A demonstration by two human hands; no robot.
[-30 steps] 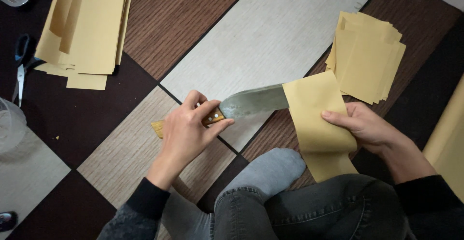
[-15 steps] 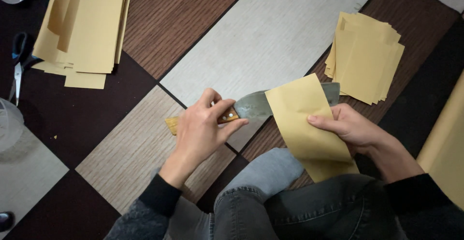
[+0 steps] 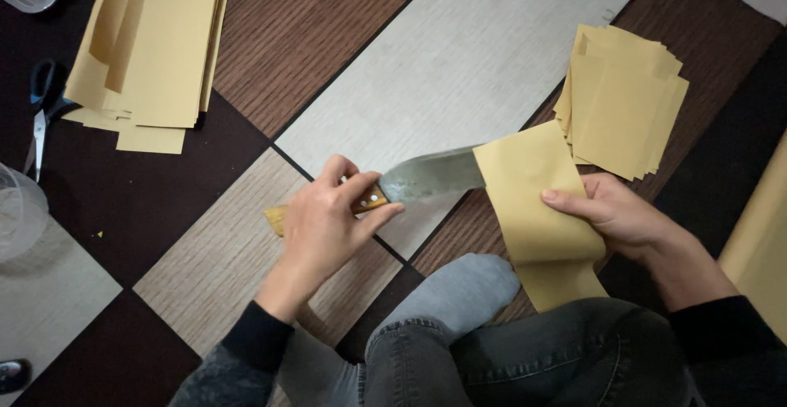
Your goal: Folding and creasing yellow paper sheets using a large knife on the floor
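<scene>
Gripping a broad knife point(image 3: 430, 176) by its wooden handle, the left hand point(image 3: 324, 228) has its fingers wrapped fully closed; the blade runs into the fold of a tan paper strip point(image 3: 537, 210). The right hand point(image 3: 619, 214) pins that strip flat on the floor point(image 3: 459, 63), fingers nearly closed over its edge, just beside the blade's line.

Risks, as judged:
- Right fingertips sit near the cutting path; a slip could nick them.
- The bent knee point(image 3: 459, 292) lies just below the blade.
- Loose hold on the paper could tear it ragged.
- The cut stack point(image 3: 623, 100) is close by and could get scattered.
</scene>
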